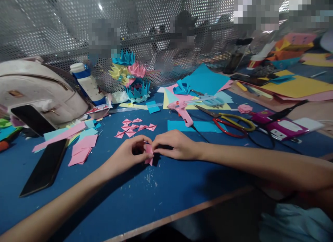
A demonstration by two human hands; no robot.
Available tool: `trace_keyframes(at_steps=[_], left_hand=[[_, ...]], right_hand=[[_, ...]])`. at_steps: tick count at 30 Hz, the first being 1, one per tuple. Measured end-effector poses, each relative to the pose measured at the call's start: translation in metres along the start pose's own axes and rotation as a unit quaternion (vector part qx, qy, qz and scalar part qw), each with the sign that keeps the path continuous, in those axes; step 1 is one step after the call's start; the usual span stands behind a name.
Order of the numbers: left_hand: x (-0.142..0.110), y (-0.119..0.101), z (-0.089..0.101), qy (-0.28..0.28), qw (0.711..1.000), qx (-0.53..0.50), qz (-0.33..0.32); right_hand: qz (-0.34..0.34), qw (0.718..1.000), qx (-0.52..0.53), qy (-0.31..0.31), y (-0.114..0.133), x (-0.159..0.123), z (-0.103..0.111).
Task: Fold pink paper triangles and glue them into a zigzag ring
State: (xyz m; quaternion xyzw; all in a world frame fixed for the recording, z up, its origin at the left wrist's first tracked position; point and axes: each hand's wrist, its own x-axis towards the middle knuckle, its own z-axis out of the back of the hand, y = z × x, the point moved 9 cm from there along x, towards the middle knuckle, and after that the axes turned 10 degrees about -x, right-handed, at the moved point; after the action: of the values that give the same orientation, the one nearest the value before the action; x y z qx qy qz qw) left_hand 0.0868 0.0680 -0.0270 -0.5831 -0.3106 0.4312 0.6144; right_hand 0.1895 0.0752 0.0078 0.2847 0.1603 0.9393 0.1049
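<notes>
Item: pink paper piece point(148, 154), near the front edge of the blue tabletop point(114, 207). Left hand point(135, 152): grip closed on it. Right hand point(170, 145): grip pinching its right side.

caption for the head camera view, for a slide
Two hands folding a small piece of pink paper, with a pink glue gun and scissors nearby.

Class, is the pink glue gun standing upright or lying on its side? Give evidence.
Lying on its side: the pink glue gun is laid down, its handle across the blue paper strip.
</notes>
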Motion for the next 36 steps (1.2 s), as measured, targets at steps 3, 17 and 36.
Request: trace_keyframes(at_steps=[3, 17, 36], left_hand=[[-0.002, 0.003, 0.009, -0.033, 0.999, 0.015, -0.002], [-0.017, -0.008, 0.012, -0.086, 0.956, 0.26, -0.105], [-0.051, -0.022, -0.006, 0.016, 0.838, 0.416, -0.352]], right_hand=[[-0.007, 0.999, 0.007, 0.035, 0.0, 0.001, -0.004], [-0.174, 0.98, 0.04, 0.086, -0.023, -0.002, -0.019], [0.173, 0.965, -0.184, 0.079, 0.012, -0.006, -0.018]])
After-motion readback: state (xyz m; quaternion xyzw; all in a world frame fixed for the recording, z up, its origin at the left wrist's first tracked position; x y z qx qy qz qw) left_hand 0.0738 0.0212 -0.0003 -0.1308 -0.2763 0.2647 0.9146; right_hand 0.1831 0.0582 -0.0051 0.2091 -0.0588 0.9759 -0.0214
